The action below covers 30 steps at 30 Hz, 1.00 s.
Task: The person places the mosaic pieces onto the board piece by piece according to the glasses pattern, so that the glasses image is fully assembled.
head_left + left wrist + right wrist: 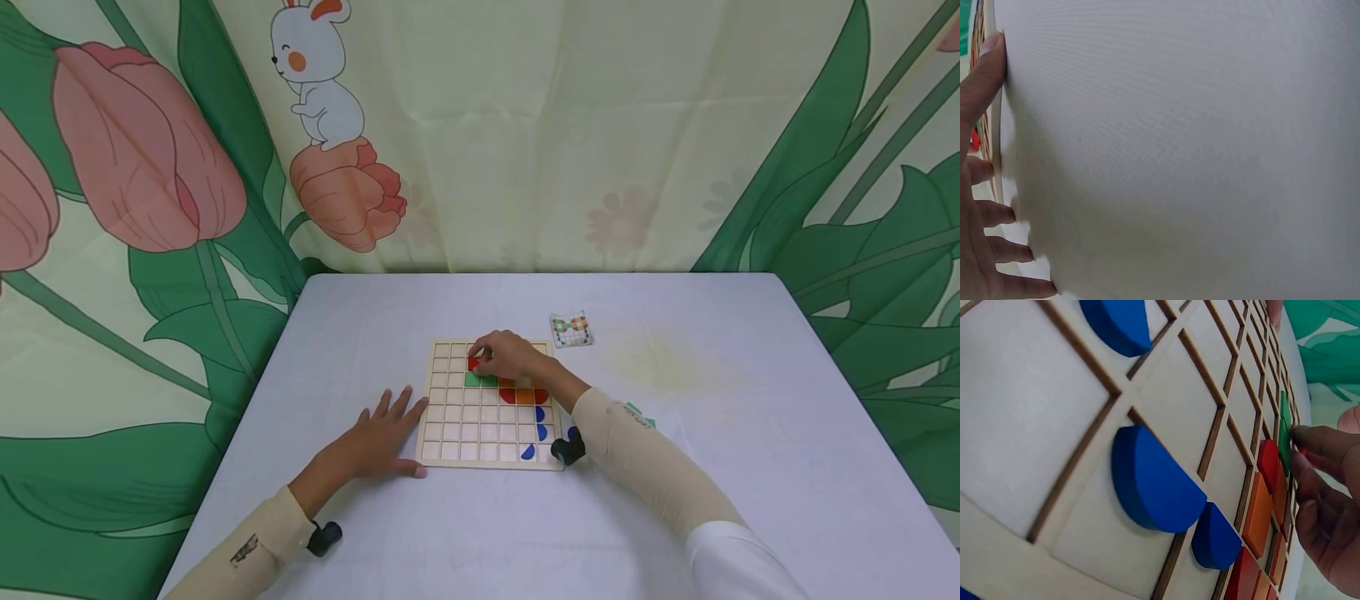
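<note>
A wooden grid board (457, 421) lies on the white table (420, 317). My right hand (501, 354) pinches a small red piece (473, 363) over the board's far rows, just above a green piece (475, 379). Red and orange pieces (522, 395) and three blue half-round pieces (538, 431) sit in cells at the right. In the right wrist view the blue pieces (1154, 484) are close up, and my fingertips (1310, 447) close on the red piece beside the green piece (1284, 434). My left hand (386, 433) lies flat, fingers spread, against the board's left edge (994, 119).
A small pattern card (572, 330) lies on the table beyond the board's far right corner. A green-edged item (639, 414) peeks out behind my right forearm. A tulip and rabbit curtain (480, 125) hangs behind the table.
</note>
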Tool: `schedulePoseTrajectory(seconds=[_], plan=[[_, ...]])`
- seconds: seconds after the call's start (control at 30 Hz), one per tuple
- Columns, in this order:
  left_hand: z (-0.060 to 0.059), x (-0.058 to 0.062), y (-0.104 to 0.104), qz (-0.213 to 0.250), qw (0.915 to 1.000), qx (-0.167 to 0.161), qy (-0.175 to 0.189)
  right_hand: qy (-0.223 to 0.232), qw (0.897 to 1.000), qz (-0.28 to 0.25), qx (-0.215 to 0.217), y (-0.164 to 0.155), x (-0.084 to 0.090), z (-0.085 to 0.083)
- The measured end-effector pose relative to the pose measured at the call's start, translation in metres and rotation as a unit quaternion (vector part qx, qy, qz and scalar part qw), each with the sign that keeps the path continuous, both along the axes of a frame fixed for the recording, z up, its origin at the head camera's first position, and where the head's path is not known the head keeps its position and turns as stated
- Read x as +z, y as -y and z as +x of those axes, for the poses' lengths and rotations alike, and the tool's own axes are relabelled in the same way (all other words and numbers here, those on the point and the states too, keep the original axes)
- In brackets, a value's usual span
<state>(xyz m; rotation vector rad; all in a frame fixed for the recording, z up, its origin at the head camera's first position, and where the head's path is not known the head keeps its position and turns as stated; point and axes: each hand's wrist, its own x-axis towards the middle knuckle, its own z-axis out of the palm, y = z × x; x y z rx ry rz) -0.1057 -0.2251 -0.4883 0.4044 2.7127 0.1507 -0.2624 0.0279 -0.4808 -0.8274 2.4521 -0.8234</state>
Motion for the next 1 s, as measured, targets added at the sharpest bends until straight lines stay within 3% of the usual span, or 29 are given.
schedulePoseTrajectory(seconds=[0.43, 0.77, 1.0], plan=[[-0.001, 0.0059, 0.0003, -0.005, 0.9999, -0.011, -0.001, -0.03, 0.999, 0.002, -0.024, 0.0011, 0.0, 0.0041], [-0.0011, 0.0023, 0.0021, -0.003, 0.9999, -0.014, -0.004, -0.03, 0.997, 0.005, -0.066, 0.0058, -0.0021, 0.0051], [-0.0006, 0.0015, 0.0023, -0.007, 0.9999, -0.013, -0.001, -0.029, 0.997, 0.018, -0.072, 0.0039, 0.0026, 0.007]])
